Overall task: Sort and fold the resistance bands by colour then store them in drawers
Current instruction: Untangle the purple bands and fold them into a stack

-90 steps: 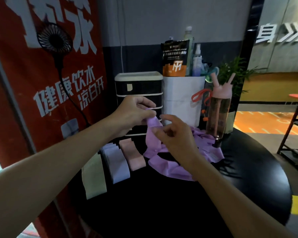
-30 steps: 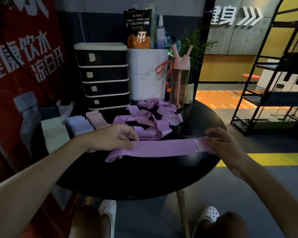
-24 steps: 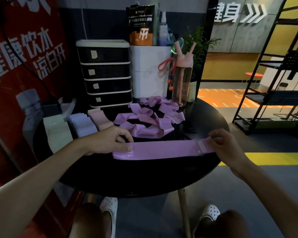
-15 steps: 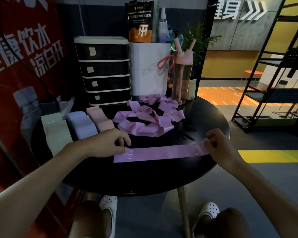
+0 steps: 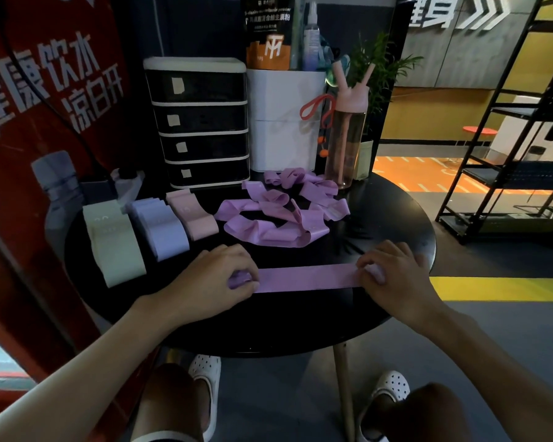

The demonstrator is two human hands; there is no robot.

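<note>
A purple resistance band (image 5: 304,277) lies flat across the front of the round black table (image 5: 284,323). My left hand (image 5: 214,279) pinches its left end, which curls up under my fingers. My right hand (image 5: 393,272) pinches its right end. Behind it sits a loose heap of purple bands (image 5: 278,212). Folded stacks lie at the left: green (image 5: 112,240), lilac-blue (image 5: 160,228) and pink (image 5: 192,212). A black drawer unit (image 5: 198,122) with all drawers closed stands at the back.
A white bin (image 5: 284,119) holding a pouch and spray bottles stands right of the drawers, with a pink drinking bottle (image 5: 345,138) and a plant beside it. A red banner (image 5: 39,122) borders the left. A black metal rack (image 5: 517,129) stands at the right.
I drew one purple band out of the heap, stretched it and laid it flat on the table's front. Both hands have moved inward along it, and its left end now curls up.
</note>
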